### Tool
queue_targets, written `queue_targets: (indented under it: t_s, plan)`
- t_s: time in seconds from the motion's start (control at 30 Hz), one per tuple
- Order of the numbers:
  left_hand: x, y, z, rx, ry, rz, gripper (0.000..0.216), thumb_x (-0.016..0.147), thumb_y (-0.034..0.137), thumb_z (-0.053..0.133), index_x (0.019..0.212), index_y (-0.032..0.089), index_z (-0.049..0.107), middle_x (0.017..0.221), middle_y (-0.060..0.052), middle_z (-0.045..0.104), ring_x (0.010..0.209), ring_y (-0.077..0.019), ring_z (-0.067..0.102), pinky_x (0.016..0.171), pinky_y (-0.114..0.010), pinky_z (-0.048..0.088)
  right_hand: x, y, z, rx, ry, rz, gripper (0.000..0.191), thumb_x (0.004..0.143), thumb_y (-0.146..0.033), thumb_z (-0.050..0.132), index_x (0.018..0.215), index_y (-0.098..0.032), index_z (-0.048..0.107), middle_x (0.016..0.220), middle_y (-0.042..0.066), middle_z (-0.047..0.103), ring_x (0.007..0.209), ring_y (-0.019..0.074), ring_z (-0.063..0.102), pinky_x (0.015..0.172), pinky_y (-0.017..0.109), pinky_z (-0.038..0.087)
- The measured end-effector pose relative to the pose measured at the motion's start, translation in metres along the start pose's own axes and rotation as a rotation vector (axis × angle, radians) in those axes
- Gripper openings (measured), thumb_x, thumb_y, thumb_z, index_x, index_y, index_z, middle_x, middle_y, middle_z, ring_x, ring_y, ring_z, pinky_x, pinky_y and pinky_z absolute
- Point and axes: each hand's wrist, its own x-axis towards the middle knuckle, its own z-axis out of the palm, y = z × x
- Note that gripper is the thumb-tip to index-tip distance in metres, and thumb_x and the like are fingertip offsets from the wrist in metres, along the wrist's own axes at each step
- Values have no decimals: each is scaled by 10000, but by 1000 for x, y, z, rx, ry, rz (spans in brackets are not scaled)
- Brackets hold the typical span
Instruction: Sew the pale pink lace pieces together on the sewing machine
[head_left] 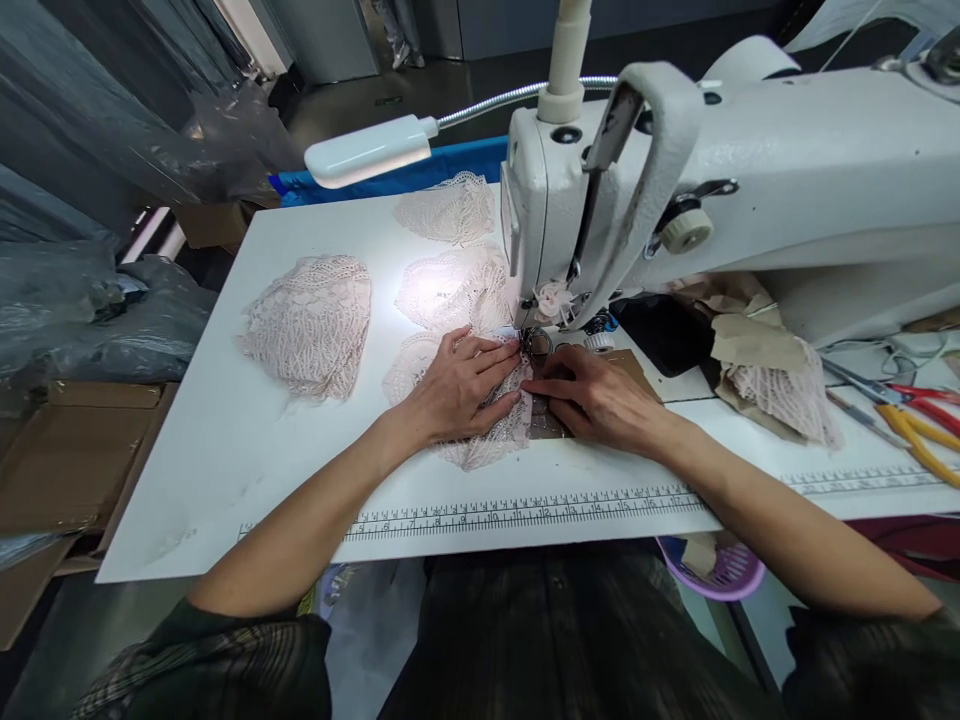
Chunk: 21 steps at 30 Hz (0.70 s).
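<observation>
My left hand [474, 385] lies flat on a pale pink lace piece [491, 447], fingers stretched toward the needle area of the white sewing machine [536, 210]. The lace reaches under the presser foot, which is partly hidden by my fingers. From the other side, my right hand [596, 395] pinches the right edge of the same lace between thumb and forefinger, its other fingers curled. More lace pieces [442, 285] lie just beyond my left hand, under the lamp's light. A stack of lace pieces [311, 325] sits further left on the white table [217, 470].
A lamp [367, 150] on a flexible neck hangs over the table. A printed ruler [517, 517] runs along the front edge. To the right lie a black phone-like slab [664, 332], lace scraps [780, 385] and yellow-handled scissors [919, 440]. Below hangs a purple basket [731, 575].
</observation>
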Motion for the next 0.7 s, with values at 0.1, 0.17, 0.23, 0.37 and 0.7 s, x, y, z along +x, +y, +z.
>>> queue_targets:
  t_s: [0.1, 0.17, 0.23, 0.37, 0.7]
  plan:
    - [-1, 0, -1, 6, -3, 12, 398, 948, 382, 517, 1261, 152, 604, 1342, -118, 597, 1202, -291, 545, 1085, -592, 311, 0, 2, 1, 18, -1, 15, 302, 918, -188, 504, 1109, -216, 737, 1043, 128, 599, 888, 217, 580, 796, 401, 543]
    - [-1, 0, -1, 15, -5, 14, 406, 956, 378, 501, 1267, 135, 597, 1346, -130, 591, 1197, -299, 549, 1084, -617, 307, 0, 2, 1, 18, 0, 21, 311, 914, -179, 501, 1114, -220, 736, 1040, 123, 600, 886, 214, 582, 797, 399, 545]
    - [-1, 1, -1, 29, -8, 16, 405, 960, 371, 491, 1266, 128, 596, 1347, -138, 588, 1182, -305, 557, 1082, -641, 300, 0, 2, 1, 15, 8, 15, 315, 914, -176, 495, 1112, -218, 736, 1031, 122, 602, 897, 219, 579, 802, 402, 544]
    - [0, 3, 0, 50, -9, 29, 404, 957, 368, 484, 1256, 123, 601, 1343, -149, 589, 1162, -315, 564, 1071, -673, 299, 0, 2, 1, 12, 4, 1, 312, 915, -178, 498, 1121, -205, 731, 1039, 132, 597, 935, 237, 569, 822, 416, 536]
    - [3, 5, 2, 79, -26, -32, 402, 961, 368, 483, 1285, 148, 576, 1370, -144, 566, 1181, -325, 539, 1085, -725, 254, -2, 2, 3, -77, -17, 39, 328, 929, -177, 479, 1172, -197, 697, 1072, 148, 578, 937, 250, 570, 790, 413, 551]
